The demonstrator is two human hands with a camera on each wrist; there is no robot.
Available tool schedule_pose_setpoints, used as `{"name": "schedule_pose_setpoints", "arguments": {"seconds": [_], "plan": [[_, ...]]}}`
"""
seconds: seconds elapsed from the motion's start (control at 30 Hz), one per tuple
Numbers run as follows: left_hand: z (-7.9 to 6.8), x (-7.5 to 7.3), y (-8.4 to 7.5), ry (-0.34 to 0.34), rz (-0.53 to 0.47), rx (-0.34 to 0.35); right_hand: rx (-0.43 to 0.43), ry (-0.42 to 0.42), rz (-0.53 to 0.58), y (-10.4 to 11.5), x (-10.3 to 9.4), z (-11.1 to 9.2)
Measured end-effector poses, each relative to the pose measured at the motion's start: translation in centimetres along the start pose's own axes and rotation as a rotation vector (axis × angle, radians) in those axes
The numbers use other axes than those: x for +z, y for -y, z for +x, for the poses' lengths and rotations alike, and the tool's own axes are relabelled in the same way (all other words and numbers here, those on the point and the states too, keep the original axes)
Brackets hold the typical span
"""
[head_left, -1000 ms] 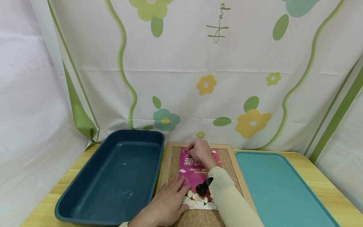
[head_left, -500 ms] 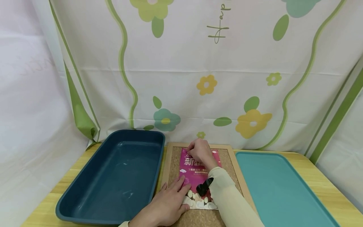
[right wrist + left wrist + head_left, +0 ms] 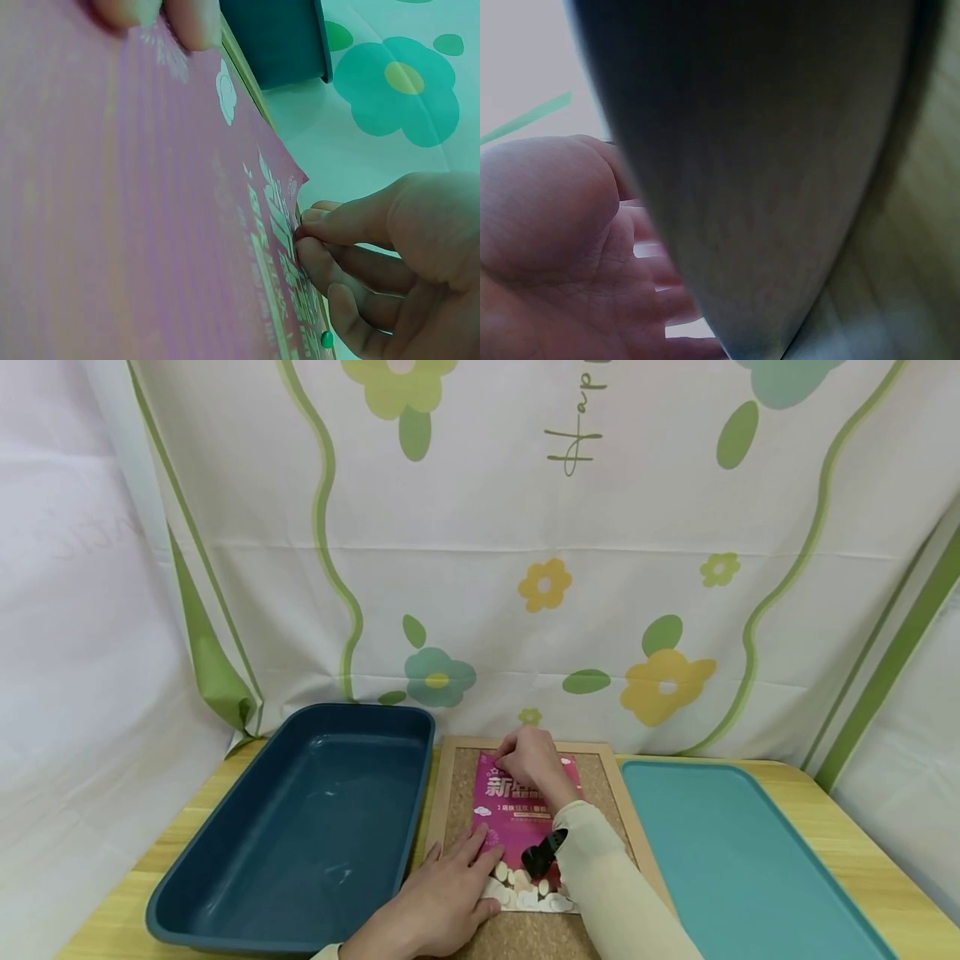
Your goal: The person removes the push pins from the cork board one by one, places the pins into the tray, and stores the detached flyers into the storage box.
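A pink poster [image 3: 510,842] with white lettering lies on a wood-framed cork board [image 3: 525,937]. My right hand [image 3: 534,767] is at the poster's upper left, its thumb and forefinger pinching a small dark red push pin [image 3: 300,232] against the sheet. Most of that pin is hidden by the fingertips. Further along the top edge, a green push pin [image 3: 326,340] shows in the right wrist view. Spread over the poster's lower left, my left hand [image 3: 448,892] rests with fairly straight fingers. A dark surface covers much of the left wrist view.
To the left stands a deep dark blue basin [image 3: 420,793], close beside the board. A flat teal tray [image 3: 742,852] lies at the right on the wooden table [image 3: 832,827]. Behind hangs a flowered white curtain [image 3: 480,602]. A black wrist camera [image 3: 542,853] sits on my right wrist.
Both hands stay almost in place. The right hand and forearm shift only very slightly, and the head view moves a little.
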State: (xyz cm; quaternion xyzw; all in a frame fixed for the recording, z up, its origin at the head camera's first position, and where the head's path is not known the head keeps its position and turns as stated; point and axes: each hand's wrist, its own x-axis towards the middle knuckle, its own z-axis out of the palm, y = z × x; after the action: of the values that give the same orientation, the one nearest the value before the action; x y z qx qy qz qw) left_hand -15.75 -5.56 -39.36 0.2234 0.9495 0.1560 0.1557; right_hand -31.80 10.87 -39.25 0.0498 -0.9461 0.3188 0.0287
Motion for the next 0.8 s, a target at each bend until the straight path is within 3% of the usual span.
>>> {"name": "schedule_pose_setpoints", "arguments": {"seconds": [0.57,0.8], "plan": [[0.14,0.14,0.05,0.009,-0.007,0.000,0.010,0.013,0.044,-0.36,-0.54,-0.31],[0.26,0.28,0.27,0.005,-0.004,0.004,0.014,-0.019,0.071,-0.40,-0.71,-0.39]]}}
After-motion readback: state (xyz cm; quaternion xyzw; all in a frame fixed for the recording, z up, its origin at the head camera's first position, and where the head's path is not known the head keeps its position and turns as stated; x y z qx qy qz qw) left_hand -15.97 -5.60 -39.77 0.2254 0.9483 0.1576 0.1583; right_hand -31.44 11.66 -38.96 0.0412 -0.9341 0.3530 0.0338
